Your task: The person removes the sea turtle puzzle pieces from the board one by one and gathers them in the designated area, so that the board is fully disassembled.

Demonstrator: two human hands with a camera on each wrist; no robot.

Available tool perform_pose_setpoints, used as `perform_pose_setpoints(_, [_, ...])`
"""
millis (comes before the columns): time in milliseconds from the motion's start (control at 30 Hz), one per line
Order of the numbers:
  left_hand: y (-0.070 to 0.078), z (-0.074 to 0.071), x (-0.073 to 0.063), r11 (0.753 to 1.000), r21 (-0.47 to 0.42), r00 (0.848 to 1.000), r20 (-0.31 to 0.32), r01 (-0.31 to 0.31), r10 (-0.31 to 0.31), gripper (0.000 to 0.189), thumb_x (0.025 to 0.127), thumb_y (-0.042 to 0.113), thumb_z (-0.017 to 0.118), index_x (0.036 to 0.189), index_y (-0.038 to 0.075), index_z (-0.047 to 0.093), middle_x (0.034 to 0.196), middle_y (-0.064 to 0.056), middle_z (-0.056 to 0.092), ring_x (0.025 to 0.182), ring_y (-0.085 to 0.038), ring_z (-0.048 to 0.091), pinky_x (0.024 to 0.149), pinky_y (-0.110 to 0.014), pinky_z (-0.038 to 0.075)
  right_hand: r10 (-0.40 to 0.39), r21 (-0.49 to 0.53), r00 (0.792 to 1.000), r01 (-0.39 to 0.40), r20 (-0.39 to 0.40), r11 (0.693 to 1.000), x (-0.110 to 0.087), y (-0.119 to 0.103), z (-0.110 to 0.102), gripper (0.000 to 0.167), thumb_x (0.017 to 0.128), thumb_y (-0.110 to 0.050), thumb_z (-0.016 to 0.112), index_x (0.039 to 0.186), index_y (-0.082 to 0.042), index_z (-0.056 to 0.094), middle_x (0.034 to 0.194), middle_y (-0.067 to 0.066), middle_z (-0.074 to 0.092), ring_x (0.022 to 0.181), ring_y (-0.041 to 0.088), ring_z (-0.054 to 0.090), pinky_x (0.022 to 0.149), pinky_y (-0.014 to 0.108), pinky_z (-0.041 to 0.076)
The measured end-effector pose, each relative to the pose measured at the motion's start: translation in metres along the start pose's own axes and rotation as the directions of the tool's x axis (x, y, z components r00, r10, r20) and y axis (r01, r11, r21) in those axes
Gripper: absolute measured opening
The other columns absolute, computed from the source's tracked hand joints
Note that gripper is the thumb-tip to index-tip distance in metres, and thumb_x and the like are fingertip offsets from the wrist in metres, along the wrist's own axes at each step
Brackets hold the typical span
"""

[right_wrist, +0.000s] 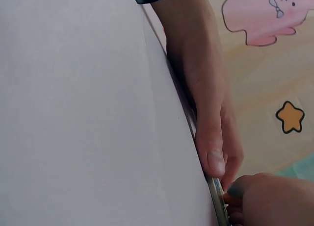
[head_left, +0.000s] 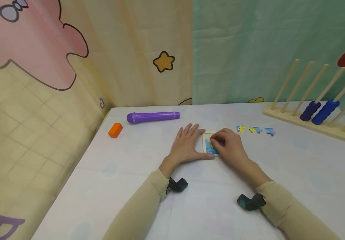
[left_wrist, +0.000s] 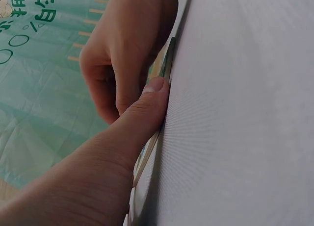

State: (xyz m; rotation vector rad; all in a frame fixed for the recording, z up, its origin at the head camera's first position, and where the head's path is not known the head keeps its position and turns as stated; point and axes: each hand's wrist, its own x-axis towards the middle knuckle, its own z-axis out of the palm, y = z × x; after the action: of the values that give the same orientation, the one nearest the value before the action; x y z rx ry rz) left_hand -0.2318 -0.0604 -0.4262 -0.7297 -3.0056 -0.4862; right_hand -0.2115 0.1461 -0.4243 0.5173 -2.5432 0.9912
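Observation:
A small jigsaw puzzle in a pale wooden frame (head_left: 204, 144) lies on the white table, its blue picture (head_left: 210, 149) partly covered by the hands. My left hand (head_left: 185, 145) lies with fingers spread along the left side. Its thumb (left_wrist: 147, 101) rests on the near edge of the frame, and its index fingertip is at the far left corner. Over the right part of the puzzle, my right hand (head_left: 230, 146) has curled fingers, with thumb and forefinger pinching a puzzle piece that they mostly hide. Three loose blue-and-yellow puzzle pieces (head_left: 240, 129) lie beyond the right hand.
At the back left are a purple toy microphone (head_left: 154, 117) and an orange block (head_left: 115, 130). A wooden peg rack (head_left: 307, 125) with dark purple and blue beads (head_left: 325, 112) stands at the back right. Printed curtains (head_left: 148, 40) hang behind the table.

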Motion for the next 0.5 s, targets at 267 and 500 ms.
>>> perform_pose_setpoints(267, [-0.0016, -0.0015, -0.0057, 1.000, -0.001, 1.000, -0.005, 0.021, -0.021, 0.109, 0.075, 0.084, 0.073, 0.162, 0.028, 0.039, 0.175, 0.000, 0.026, 0.165, -0.026, 0.012, 0.134, -0.052, 0.006, -0.084, -0.110, 0.995, 0.088, 0.045, 0.990, -0.0025, -0.0107, 0.0081, 0.011, 0.095, -0.011, 0.078, 0.098, -0.003, 0.070, 0.097, 0.010, 0.064, 0.093, 0.027, 0.057, 0.081, 0.043, 0.052])
perform_pose_setpoints(500, [0.0023, -0.0010, -0.0008, 1.000, -0.019, 1.000, -0.013, 0.004, -0.004, 0.108, 0.074, 0.084, 0.073, 0.162, 0.030, 0.040, 0.176, -0.001, 0.025, 0.165, -0.026, 0.011, 0.134, -0.052, 0.006, -0.036, -0.121, 0.998, 0.043, 0.058, 0.992, 0.0022, -0.0064, 0.0046, 0.007, 0.102, -0.007, 0.067, 0.101, 0.000, 0.068, 0.099, 0.013, 0.062, 0.094, 0.031, 0.055, 0.082, 0.045, 0.049])
